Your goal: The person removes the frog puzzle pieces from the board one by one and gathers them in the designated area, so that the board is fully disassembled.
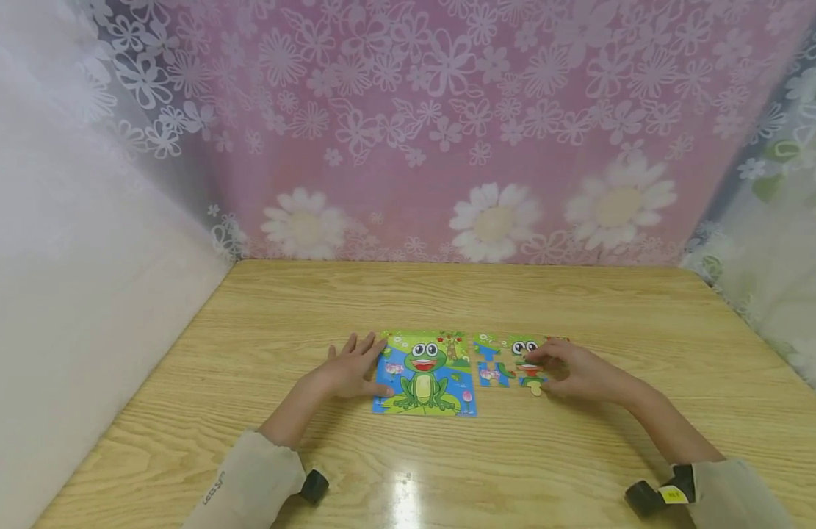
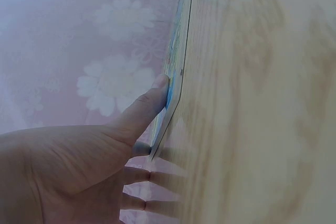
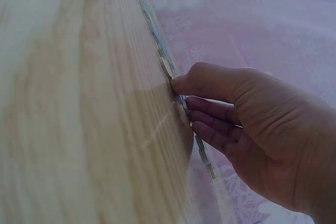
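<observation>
Inside the wooden worktop's far edge, the loose left hand touches a square green-blue frog board, and the right hand, grip unclear, could brush multicoloured jigsaw pieces askew.

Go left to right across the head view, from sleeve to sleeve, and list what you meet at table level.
Left sleeve → left hand → frog picture → puzzle piece with a pink flower → right hand → right sleeve.
</observation>
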Demonstrator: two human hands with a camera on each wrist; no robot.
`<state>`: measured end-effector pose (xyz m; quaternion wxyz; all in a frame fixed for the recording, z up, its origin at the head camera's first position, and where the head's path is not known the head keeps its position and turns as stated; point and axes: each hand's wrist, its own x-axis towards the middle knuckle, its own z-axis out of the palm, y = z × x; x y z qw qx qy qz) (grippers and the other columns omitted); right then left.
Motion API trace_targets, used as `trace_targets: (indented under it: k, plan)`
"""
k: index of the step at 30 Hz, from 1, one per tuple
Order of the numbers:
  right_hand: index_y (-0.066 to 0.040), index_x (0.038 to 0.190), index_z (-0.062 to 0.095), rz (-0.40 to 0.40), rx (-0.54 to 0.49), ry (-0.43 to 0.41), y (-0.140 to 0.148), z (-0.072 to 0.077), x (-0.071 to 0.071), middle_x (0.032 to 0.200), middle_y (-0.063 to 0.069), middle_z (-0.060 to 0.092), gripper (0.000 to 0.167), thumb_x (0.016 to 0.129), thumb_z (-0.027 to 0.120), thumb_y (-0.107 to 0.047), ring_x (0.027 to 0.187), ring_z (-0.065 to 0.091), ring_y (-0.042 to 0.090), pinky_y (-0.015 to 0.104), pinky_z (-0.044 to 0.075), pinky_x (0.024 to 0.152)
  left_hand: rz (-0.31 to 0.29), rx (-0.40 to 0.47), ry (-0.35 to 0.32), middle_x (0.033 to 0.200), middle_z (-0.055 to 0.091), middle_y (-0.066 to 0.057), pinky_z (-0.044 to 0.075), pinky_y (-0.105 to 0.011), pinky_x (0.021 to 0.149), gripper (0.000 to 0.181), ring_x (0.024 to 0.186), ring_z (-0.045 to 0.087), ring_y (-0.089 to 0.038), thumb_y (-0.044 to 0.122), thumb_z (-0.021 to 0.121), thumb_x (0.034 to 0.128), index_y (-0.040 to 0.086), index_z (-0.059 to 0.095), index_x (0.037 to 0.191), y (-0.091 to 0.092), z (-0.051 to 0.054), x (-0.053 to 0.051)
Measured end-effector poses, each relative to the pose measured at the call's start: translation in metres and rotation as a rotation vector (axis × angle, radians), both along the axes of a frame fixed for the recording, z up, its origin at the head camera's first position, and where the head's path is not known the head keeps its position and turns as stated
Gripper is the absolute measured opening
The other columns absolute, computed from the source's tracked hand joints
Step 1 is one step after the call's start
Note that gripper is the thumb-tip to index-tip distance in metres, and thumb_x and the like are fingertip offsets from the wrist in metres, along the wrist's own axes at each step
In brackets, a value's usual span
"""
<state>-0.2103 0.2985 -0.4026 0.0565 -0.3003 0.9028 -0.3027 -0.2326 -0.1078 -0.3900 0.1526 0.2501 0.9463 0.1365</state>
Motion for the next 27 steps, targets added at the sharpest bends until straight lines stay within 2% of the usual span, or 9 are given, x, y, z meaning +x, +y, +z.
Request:
trace_targets:
  k: [6,11,18,22,27]
  plan:
    - [-0.001,0.118,0.055,-0.005,0.005,-0.003,0.001,-0.001,-0.001,0.113,0.007,0.053,0.041,0.083,0.070,-0.017,0.100,0.051,0.025,0.045,0.042,0.085,0.002,0.007,0.001,0.151,0.009,-0.017,0.003,-0.066,0.097,0.091,0.134,0.000,-0.041,0.053,0.061,0.0811,0.010,0.016,0.148,0.000,0.000,0.002]
    - [-0.002,0.116,0.055,-0.025,-0.008,0.050,-0.002,-0.001,-0.002,0.111,0.006,0.054,0.038,0.082,0.069,-0.010,0.096,0.053,0.023,0.038,0.046,0.080,0.001,0.006,0.001,0.151,0.008,-0.017,0.002,-0.066,0.097,0.092,0.134,0.000,-0.041,0.053,0.061,0.0810,0.010,0.016,0.148,0.000,0.000,0.001]
    - [-0.001,0.112,0.058,0.037,-0.046,0.111,-0.020,0.008,-0.002,0.108,0.009,0.056,0.031,0.082,0.068,-0.005,0.090,0.055,0.025,0.037,0.048,0.075,-0.001,-0.004,-0.001,0.151,0.007,-0.015,0.001,-0.066,0.098,0.092,0.134,-0.001,-0.041,0.054,0.060,0.0810,0.011,0.015,0.148,0.000,0.001,0.000]
    - [0.000,0.113,0.057,0.071,-0.043,0.090,-0.037,0.010,-0.007,0.110,0.011,0.056,0.031,0.084,0.066,-0.006,0.092,0.054,0.025,0.036,0.048,0.074,0.013,0.014,-0.021,0.151,0.006,-0.015,-0.001,-0.065,0.098,0.093,0.134,-0.002,-0.040,0.054,0.061,0.0807,0.011,0.015,0.148,-0.001,0.001,0.001]
    - [0.000,0.116,0.055,0.098,-0.042,0.027,-0.060,0.011,-0.014,0.112,0.010,0.054,0.034,0.086,0.066,-0.014,0.095,0.053,0.026,0.037,0.047,0.076,0.014,0.020,-0.015,0.151,0.006,-0.014,0.000,-0.065,0.098,0.093,0.134,-0.002,-0.041,0.055,0.061,0.0801,0.011,0.015,0.148,-0.001,-0.001,0.001]
